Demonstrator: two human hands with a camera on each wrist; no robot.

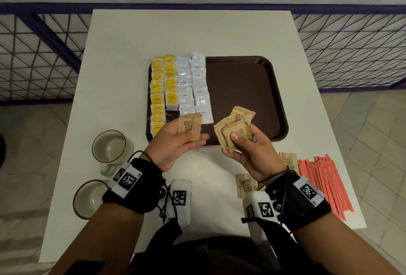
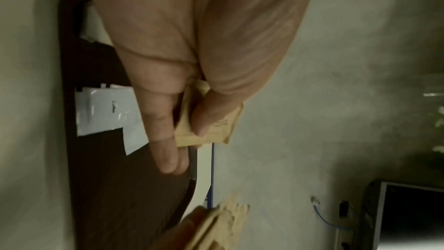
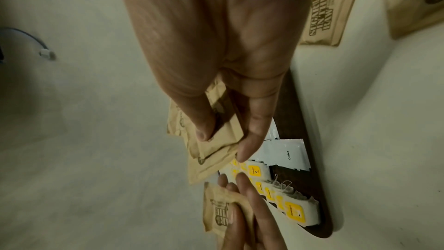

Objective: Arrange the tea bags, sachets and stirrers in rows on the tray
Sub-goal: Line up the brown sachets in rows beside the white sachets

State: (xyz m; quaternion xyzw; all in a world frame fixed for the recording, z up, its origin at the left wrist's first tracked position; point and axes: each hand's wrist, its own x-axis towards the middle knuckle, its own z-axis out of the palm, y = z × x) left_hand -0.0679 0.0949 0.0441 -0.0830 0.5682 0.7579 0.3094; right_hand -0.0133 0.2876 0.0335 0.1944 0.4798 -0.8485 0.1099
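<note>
A dark brown tray lies mid-table. Two rows of yellow-labelled tea bags and two rows of white coffee sachets fill its left part. My left hand pinches one brown sugar sachet above the tray's near left edge; the same sachet shows under the thumb in the left wrist view. My right hand grips a fan of several brown sugar sachets over the tray's near edge, and that bundle appears in the right wrist view. Pink stirrers lie at the right.
More brown sugar sachets lie on the white table near my right wrist. Two empty mugs stand at the near left edge. A wire-mesh railing runs behind the table. The tray's right half is bare.
</note>
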